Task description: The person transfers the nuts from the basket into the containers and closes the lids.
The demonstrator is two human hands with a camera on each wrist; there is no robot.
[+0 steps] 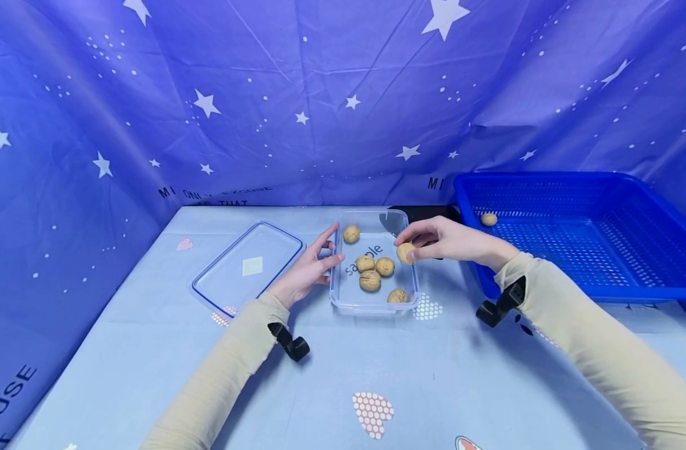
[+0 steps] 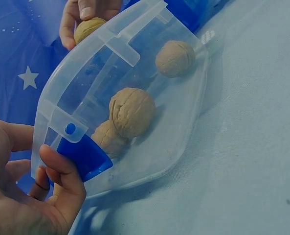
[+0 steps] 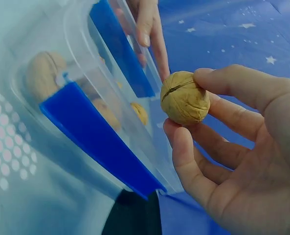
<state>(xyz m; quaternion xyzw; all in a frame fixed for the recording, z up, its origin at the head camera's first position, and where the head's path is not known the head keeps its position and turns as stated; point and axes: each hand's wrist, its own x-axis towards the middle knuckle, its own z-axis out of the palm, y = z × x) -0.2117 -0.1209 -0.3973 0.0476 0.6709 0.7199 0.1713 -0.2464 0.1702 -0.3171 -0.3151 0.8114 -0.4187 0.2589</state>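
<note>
A clear plastic box [image 1: 376, 307] with blue latches stands on the table, holding several walnuts [image 1: 369, 280]. My left hand [image 1: 304, 273] touches the box's left wall and rim; in the left wrist view its fingers [image 2: 61, 171] lie beside a blue latch [image 2: 86, 156]. Over the right rim, my right hand [image 1: 452, 240] pinches a walnut [image 3: 185, 98] between thumb and fingertips. That walnut shows in full in the right wrist view, above the box's edge.
A blue-rimmed lid [image 1: 283, 230] with a pale square label lies left of the box. To the right stands a blue mesh basket [image 1: 573, 290], with one walnut [image 1: 489, 219] in its far left corner. Star-printed blue cloth [image 1: 320, 94] hangs behind the table.
</note>
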